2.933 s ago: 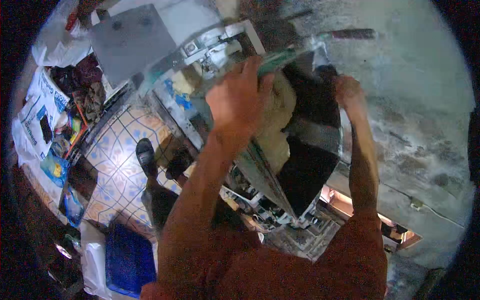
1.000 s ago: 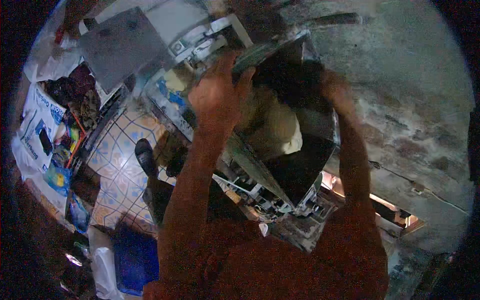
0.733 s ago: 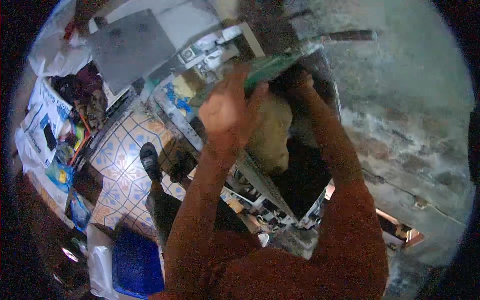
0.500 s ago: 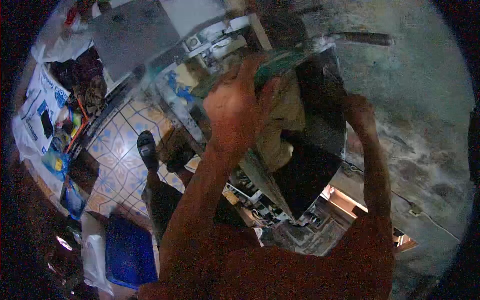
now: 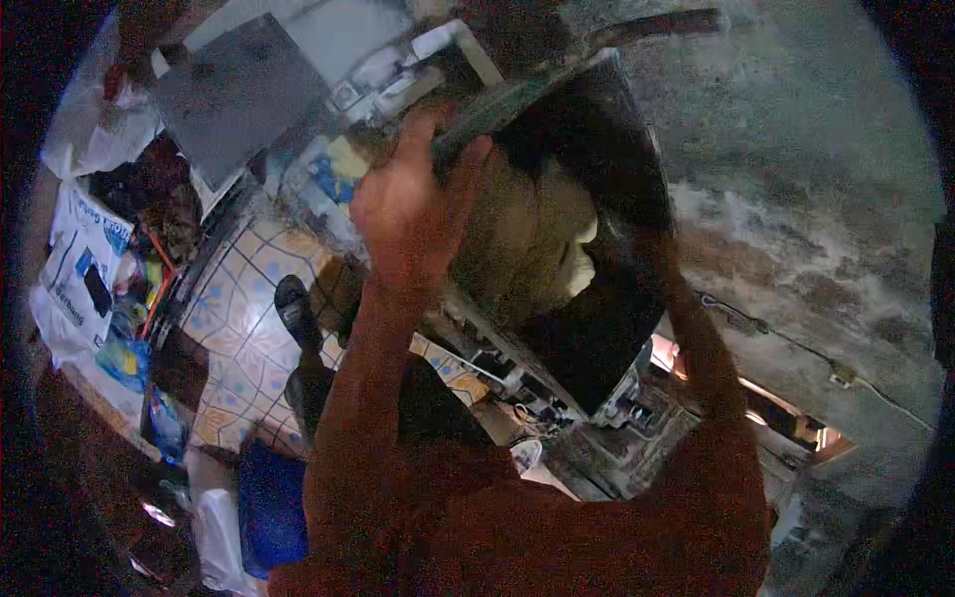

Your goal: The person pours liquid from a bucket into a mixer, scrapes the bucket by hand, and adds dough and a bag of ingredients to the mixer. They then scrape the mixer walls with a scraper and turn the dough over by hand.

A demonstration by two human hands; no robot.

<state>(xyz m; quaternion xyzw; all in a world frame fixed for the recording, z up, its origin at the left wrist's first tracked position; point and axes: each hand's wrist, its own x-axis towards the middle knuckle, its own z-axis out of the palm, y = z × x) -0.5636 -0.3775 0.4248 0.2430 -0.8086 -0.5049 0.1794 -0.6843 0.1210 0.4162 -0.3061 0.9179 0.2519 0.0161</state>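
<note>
My left hand (image 5: 413,209) is closed around the greenish-grey strip (image 5: 517,99) along the upper edge of a large dark casing. The casing's black inner face (image 5: 587,348) slopes down to a corner at the lower middle. Inside it lies a pale tan, crumpled piece (image 5: 542,229) that looks like cloth or paper. At the casing's right side is my right hand (image 5: 652,244), deep in shadow, its fingers not distinguishable.
Tiled floor (image 5: 244,328) shows at left, with a foot in a dark slipper (image 5: 292,303). A white printed bag (image 5: 85,259), a blue container (image 5: 274,507) and a grey panel (image 5: 239,90) stand around. A cable (image 5: 766,328) runs along the stained wall (image 5: 796,169).
My left hand and the strip have shifted left, and the casing has tilted. My right hand has moved left and down against the casing's dark side. The view has turned slightly.
</note>
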